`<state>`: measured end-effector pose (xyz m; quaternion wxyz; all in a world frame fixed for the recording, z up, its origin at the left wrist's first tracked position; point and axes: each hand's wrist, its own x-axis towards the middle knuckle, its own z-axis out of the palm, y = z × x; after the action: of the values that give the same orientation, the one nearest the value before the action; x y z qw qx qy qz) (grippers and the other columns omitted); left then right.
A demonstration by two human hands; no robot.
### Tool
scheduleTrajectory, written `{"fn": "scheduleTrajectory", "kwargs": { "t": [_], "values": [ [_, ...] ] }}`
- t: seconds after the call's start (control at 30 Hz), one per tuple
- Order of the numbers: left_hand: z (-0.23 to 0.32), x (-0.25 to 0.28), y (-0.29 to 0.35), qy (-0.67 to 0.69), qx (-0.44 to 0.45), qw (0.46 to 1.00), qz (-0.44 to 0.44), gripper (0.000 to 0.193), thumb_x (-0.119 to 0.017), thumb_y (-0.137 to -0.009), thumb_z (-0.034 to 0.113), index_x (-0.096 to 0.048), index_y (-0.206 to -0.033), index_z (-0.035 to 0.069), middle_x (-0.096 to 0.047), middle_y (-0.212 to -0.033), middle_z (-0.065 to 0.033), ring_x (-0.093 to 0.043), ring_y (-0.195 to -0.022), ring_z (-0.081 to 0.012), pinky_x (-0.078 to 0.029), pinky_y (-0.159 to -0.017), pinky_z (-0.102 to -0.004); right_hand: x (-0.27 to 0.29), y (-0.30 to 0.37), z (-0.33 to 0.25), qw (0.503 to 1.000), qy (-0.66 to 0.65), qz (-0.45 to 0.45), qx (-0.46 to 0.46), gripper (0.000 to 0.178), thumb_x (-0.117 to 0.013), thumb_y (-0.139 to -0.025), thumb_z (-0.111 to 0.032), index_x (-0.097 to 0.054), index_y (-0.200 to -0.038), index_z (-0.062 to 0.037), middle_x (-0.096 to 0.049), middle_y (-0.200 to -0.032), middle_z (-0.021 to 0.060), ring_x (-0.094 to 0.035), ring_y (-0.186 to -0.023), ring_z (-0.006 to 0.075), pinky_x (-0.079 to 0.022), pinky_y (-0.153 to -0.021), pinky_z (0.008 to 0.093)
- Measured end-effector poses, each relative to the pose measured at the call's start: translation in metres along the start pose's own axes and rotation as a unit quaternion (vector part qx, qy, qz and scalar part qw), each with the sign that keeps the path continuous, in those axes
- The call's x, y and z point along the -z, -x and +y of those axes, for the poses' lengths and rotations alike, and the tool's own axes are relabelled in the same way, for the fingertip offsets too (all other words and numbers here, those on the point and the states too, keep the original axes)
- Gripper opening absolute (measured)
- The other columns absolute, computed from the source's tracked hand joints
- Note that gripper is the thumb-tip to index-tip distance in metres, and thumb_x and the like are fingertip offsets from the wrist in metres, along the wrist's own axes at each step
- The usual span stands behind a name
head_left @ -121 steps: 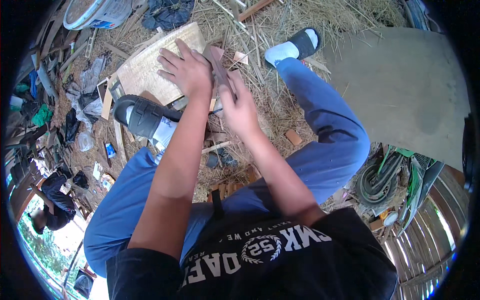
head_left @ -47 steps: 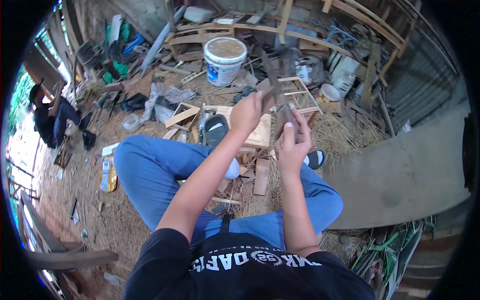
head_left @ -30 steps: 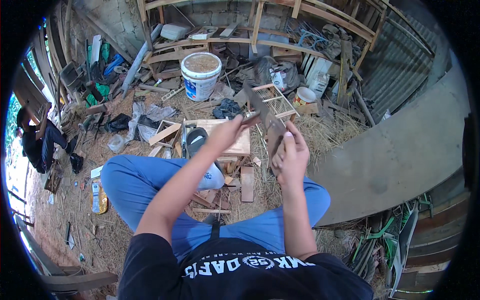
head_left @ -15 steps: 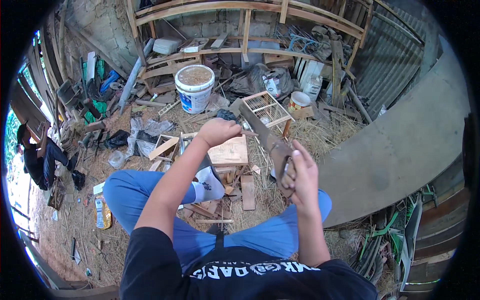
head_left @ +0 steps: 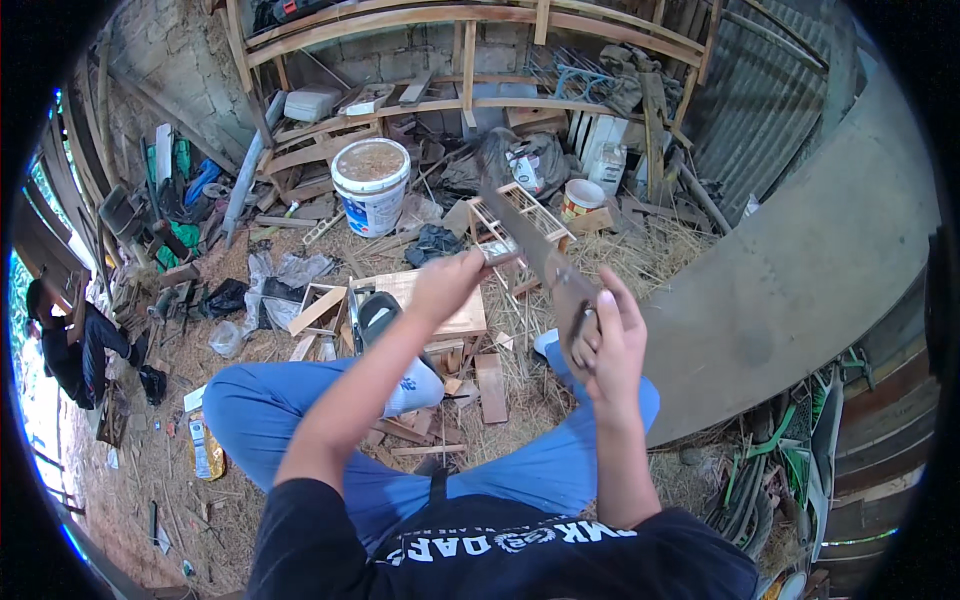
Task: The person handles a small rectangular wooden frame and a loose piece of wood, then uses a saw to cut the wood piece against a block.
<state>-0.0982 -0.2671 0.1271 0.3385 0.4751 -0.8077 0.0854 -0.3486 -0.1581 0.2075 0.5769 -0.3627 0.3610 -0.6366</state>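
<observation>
My right hand [head_left: 612,345] is wrapped around the handle of a handsaw [head_left: 535,245], index finger stretched along it. The saw's dark, worn blade points up and away, blurred toward its far end. In my left hand [head_left: 447,290], closed in a pinch, is a short thin brownish strip [head_left: 503,258]. Its tip reaches close to the blade's left edge; whether they touch I cannot tell. Under my left forearm lies a wooden box with a pale board top [head_left: 455,308], partly covered by my shoe. A slatted wooden frame [head_left: 525,215] stands just beyond the blade.
A white bucket [head_left: 370,185] stands far left of centre, a smaller tub [head_left: 583,198] right of the frame. A large sheet [head_left: 770,310] spans the right side. Wood scraps [head_left: 490,388] and straw litter the ground. Another person [head_left: 85,340] sits at far left.
The view has shifted slightly, so the surroundings sit a little further left. My left hand with the strip has moved slightly right and toward me; the saw stays in my right hand.
</observation>
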Motion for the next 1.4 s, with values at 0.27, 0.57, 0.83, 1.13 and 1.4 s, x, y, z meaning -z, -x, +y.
{"fn": "scheduleTrajectory", "kwargs": {
  "t": [0.27,0.57,0.83,1.13,1.4],
  "values": [
    [-0.062,-0.016,0.030,-0.035,-0.007,0.993,-0.113,0.020,-0.060,-0.101,0.029,-0.061,-0.113,0.012,-0.072,-0.093,-0.0177,-0.071,-0.081,-0.0406,-0.055,-0.071,-0.0513,0.001,0.012,0.011,0.995,0.031,0.045,0.088,0.035,-0.053,-0.110,-0.014,-0.052,-0.144,-0.0062,-0.043,-0.065,-0.0081,-0.037,-0.049,0.0000,-0.029,-0.040,0.0203],
    [-0.098,0.017,0.091,0.286,0.412,0.852,0.151,0.033,-0.048,-0.112,0.034,-0.054,-0.120,0.003,-0.066,-0.077,-0.0086,-0.064,-0.059,-0.0135,-0.051,-0.048,-0.0295,0.075,-0.048,-0.064,0.933,0.067,0.208,0.285,0.035,-0.047,-0.111,-0.017,-0.053,-0.144,-0.0073,-0.056,-0.082,-0.0003,-0.045,-0.056,0.0030,-0.038,-0.047,0.0224],
    [-0.047,0.034,0.054,0.482,0.341,0.801,0.100,0.031,-0.047,-0.113,0.032,-0.055,-0.120,0.004,-0.070,-0.083,-0.0095,-0.062,-0.057,-0.0113,-0.051,-0.050,-0.0248,0.013,-0.098,0.161,0.917,0.358,-0.060,0.166,0.047,-0.056,-0.104,-0.023,-0.053,-0.145,-0.0007,-0.067,-0.133,0.0244,-0.068,-0.117,0.0364,-0.052,-0.101,0.0414],
    [-0.037,0.046,0.042,0.334,0.309,0.885,0.099,0.040,-0.039,-0.113,0.034,-0.058,-0.126,0.002,-0.066,-0.089,-0.0118,-0.065,-0.078,-0.0200,-0.052,-0.071,-0.0367,-0.014,-0.148,0.322,0.692,0.582,-0.341,0.258,0.055,-0.067,-0.094,-0.037,-0.058,-0.142,-0.0112,-0.069,-0.125,0.0206,-0.069,-0.110,0.0367,-0.055,-0.093,0.0485],
    [-0.008,0.057,0.034,-0.044,0.133,0.983,0.121,0.062,-0.075,-0.091,0.033,-0.054,-0.143,0.004,-0.055,-0.110,-0.0189,-0.055,-0.101,-0.0397,-0.043,-0.088,-0.0481,0.033,-0.158,0.321,0.693,0.577,-0.340,0.267,0.048,-0.067,-0.098,-0.034,-0.063,-0.143,-0.0164,-0.074,-0.109,0.0155,-0.069,-0.108,0.0315,-0.049,-0.101,0.0451]
  ]
}}
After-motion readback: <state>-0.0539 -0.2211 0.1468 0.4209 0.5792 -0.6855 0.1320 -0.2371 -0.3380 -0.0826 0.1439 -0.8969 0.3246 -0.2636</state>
